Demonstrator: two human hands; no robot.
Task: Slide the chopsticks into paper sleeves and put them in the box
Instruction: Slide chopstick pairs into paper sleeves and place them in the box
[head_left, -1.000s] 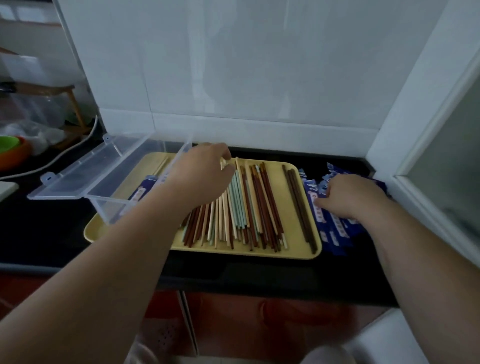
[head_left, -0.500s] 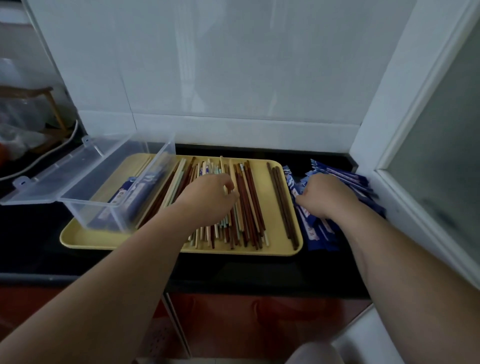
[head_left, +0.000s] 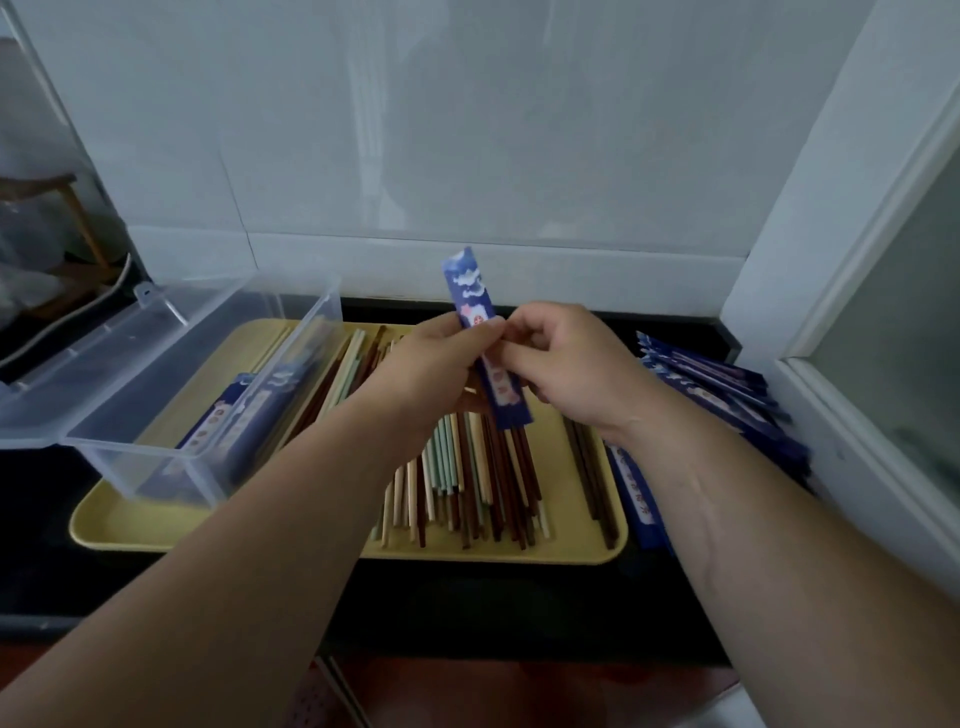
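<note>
Both hands meet above the tray: the left hand (head_left: 431, 374) and the right hand (head_left: 571, 369) each pinch one blue paper sleeve (head_left: 470, 283), held tilted with its upper end away from the person. Whether chopsticks are already inside it cannot be told.

Progress, as judged: early. One clear box (head_left: 156, 467), lid open, stands on the yellow tray (head_left: 130, 525) and holds a few filled sleeves (head_left: 228, 421), perhaps two or three. Loose chopsticks (head_left: 467, 467), several dozen and too crowded to count, lie on the tray, with one dark pair (head_left: 586, 467) set apart. A pile of spare sleeves (head_left: 717, 384), over a dozen, lies on the worktop (head_left: 467, 597) just right of the tray.
</note>
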